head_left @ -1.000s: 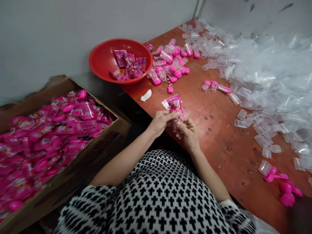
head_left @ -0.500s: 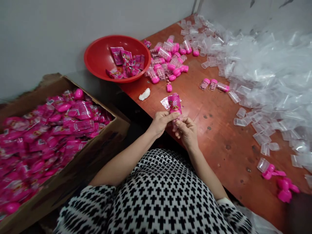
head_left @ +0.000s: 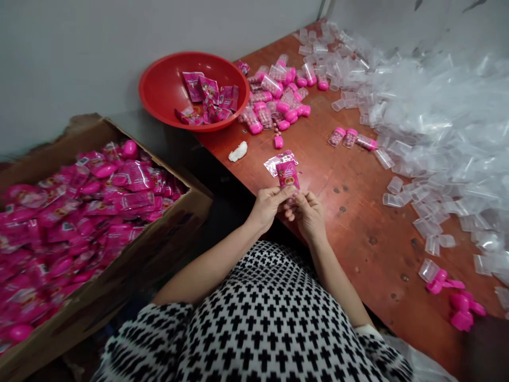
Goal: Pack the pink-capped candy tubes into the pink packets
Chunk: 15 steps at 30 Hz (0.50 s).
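Close to the table's front edge, my left hand [head_left: 267,208] pinches a pink candy packet [head_left: 287,174] between thumb and fingers. My right hand [head_left: 310,216] is closed on the lower end of the same packet, its fingertips touching those of the left. The packet's printed pink face points up; its lower part is hidden by my fingers. Just behind it on the table lie silvery-pink wrapper pieces [head_left: 273,162]. A small pink cap [head_left: 278,142] with a few little balls beside it sits farther back.
A red bowl [head_left: 153,109] with several pink packets stands at the table's left corner. Capped tubes of pink balls [head_left: 272,85] are heaped beside it. Clear plastic tubes [head_left: 437,116] cover the right side. A cardboard box [head_left: 194,199] of pink packets stands at left. White crumpled tissue [head_left: 237,152] lies near the edge.
Both hands stay on the packet, which now sits slightly lower and more upright in view. The whole view has shifted a little. Nothing was let go.
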Motion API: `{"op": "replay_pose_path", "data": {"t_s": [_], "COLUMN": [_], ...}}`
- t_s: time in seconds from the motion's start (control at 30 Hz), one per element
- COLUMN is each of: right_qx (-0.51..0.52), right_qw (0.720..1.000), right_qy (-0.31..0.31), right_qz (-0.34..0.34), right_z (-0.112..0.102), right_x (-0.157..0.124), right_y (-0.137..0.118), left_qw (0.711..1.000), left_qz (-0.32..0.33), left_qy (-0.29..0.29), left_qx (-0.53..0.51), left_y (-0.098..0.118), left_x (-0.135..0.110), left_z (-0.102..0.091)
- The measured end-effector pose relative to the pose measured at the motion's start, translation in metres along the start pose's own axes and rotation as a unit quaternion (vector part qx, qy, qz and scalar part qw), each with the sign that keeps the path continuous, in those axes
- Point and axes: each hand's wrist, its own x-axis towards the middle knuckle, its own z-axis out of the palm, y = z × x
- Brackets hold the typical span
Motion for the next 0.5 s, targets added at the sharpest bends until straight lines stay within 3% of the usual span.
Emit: {"op": "replay_pose_path", "data": {"t_s": [0.1, 0.33, 0.43, 0.5], "right_qx": [-0.007, -0.002, -0.013, -0.031], "right_qw": [1.0, 1.0, 0.999, 0.998], "right_qy": [-0.027, -0.011, -0.036, -0.05], "right_qz": [-0.003, 0.007, 0.011, 0.007], "right_z": [-0.002, 0.008, 0.017, 0.017], "right_x": [-0.003, 0.006, 0.008, 0.008], "right_y": [0.0, 0.001, -0.001, -0.004], "left_qw": [1.0, 1.0, 0.999, 0.986], "left_qz": [-0.006, 0.014, 0.042, 0.129], "left_qy": [0.026, -0.02, 0.025, 0.093], "left_qx": [-0.015, -0.007, -0.024, -0.049], "left_y": [0.003, -0.006, 0.013, 0.034], "left_x": [0.0, -0.005, -0.018, -0.029], "left_z": [-0.005, -0.009, -0.02, -0.037]}}
